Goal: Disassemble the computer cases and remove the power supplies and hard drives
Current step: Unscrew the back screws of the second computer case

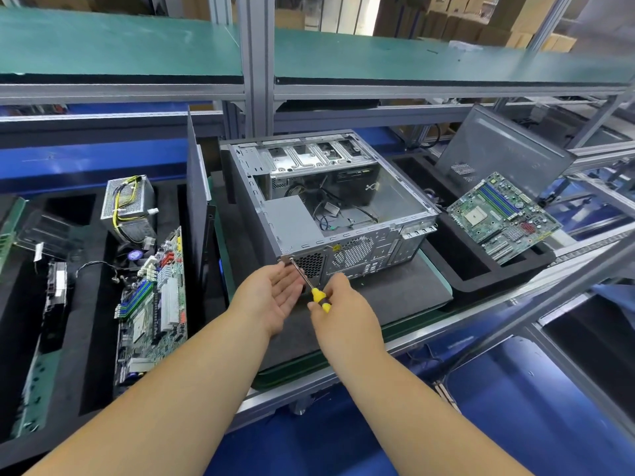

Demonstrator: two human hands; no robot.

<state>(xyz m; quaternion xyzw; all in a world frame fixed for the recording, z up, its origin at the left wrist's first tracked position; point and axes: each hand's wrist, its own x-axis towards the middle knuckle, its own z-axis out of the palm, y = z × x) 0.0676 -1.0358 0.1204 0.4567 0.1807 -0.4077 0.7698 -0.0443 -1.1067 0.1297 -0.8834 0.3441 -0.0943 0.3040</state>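
Screwdriver set against the rear corner of the opened computer case.

The computer case (pixel 330 204) lies on its side, open side up, on a dark mat (pixel 385 297), with a power supply (pixel 292 221) inside its near left corner. The right hand (pixel 338 304) grips the yellow-handled screwdriver (pixel 311 281), whose tip seems to meet a screw at the case's rear upper-left corner. The left hand (pixel 275 297) is held flat, palm up, beside the shaft. A removed power supply (pixel 129 201) and a motherboard (pixel 154 310) sit in the left tray.
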